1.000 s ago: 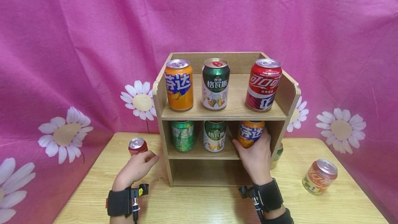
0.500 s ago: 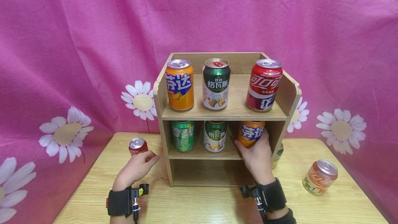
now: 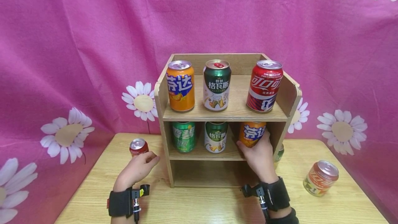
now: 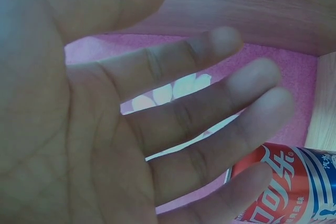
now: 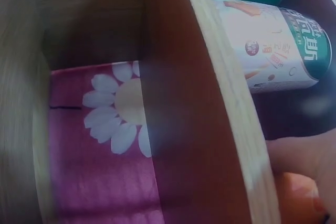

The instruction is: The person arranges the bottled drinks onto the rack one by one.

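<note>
My right hand [image 3: 259,156] grips an orange Fanta can [image 3: 251,136] on the right of the middle shelf, thumb at its left side. In the right wrist view only a bit of the orange can [image 5: 296,200] shows beside the thumb. Left of it on that shelf stand a green-and-white kvass can [image 3: 215,139] and a green Sprite can [image 3: 184,139]. My left hand [image 3: 136,168] is beside the shelf over the table, holding nothing, its fingers spread and loosely bent in the left wrist view. Behind it stands a red Coca-Cola can [image 3: 138,146], partly hidden.
The wooden shelf unit [image 3: 225,115] has an orange can [image 3: 181,91], a kvass can [image 3: 216,91] and a red cola can [image 3: 265,91] on top. On the table [image 3: 205,206], a red-and-yellow can [image 3: 321,179] stands at right; another can [image 3: 280,155] peeks out behind the unit.
My right wrist has shifted a little to the right, and the thumb with it, while the hand stays on the orange can. The left hand has kept its place.
</note>
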Action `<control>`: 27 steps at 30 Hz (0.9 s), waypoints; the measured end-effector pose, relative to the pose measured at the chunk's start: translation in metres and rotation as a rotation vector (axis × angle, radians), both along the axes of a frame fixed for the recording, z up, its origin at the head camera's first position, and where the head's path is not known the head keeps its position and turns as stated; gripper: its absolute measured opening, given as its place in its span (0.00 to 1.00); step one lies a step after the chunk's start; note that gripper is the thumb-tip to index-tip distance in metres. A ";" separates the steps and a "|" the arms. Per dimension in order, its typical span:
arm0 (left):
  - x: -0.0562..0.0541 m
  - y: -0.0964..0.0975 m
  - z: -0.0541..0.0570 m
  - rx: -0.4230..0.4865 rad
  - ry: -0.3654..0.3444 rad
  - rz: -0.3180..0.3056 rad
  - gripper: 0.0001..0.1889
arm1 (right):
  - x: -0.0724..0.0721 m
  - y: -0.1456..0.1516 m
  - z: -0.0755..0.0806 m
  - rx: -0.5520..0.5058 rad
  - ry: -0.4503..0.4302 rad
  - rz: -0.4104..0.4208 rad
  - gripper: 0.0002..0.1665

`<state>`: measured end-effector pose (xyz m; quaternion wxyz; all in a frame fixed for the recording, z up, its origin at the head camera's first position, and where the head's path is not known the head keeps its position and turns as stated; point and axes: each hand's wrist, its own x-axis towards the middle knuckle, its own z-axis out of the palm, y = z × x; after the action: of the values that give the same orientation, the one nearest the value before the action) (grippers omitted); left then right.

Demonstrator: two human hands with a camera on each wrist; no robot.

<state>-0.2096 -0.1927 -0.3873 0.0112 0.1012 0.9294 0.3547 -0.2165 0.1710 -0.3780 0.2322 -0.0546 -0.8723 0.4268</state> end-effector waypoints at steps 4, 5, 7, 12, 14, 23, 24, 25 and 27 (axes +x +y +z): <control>-0.001 0.000 -0.001 -0.003 -0.008 0.010 0.08 | 0.005 0.001 0.000 -0.003 0.012 0.010 0.55; -0.001 0.000 -0.002 -0.006 -0.009 0.010 0.08 | 0.007 0.001 0.000 -0.002 0.020 0.013 0.56; -0.001 0.000 -0.002 -0.011 -0.011 0.010 0.09 | 0.012 0.001 -0.001 0.014 0.029 0.024 0.56; 0.001 0.000 -0.002 -0.025 -0.004 0.012 0.10 | 0.032 0.001 0.002 0.099 0.043 0.070 0.53; 0.001 0.000 -0.002 -0.027 -0.006 0.012 0.09 | 0.042 0.003 0.004 0.118 0.050 0.082 0.51; 0.000 0.000 -0.003 -0.030 0.003 0.001 0.09 | 0.080 0.035 0.005 0.194 0.142 0.107 0.15; 0.000 0.000 -0.003 -0.027 0.005 0.002 0.09 | 0.081 0.041 0.005 0.206 0.153 0.104 0.11; -0.001 0.001 -0.003 -0.022 0.009 -0.002 0.09 | 0.082 0.048 0.005 0.221 0.153 0.096 0.08; -0.002 0.002 -0.003 -0.008 0.022 -0.009 0.08 | 0.081 0.065 0.006 0.246 0.148 0.069 0.05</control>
<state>-0.2118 -0.1911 -0.3905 0.0031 0.1091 0.9304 0.3498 -0.1351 0.2358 -0.3720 0.2859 0.0359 -0.8999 0.3272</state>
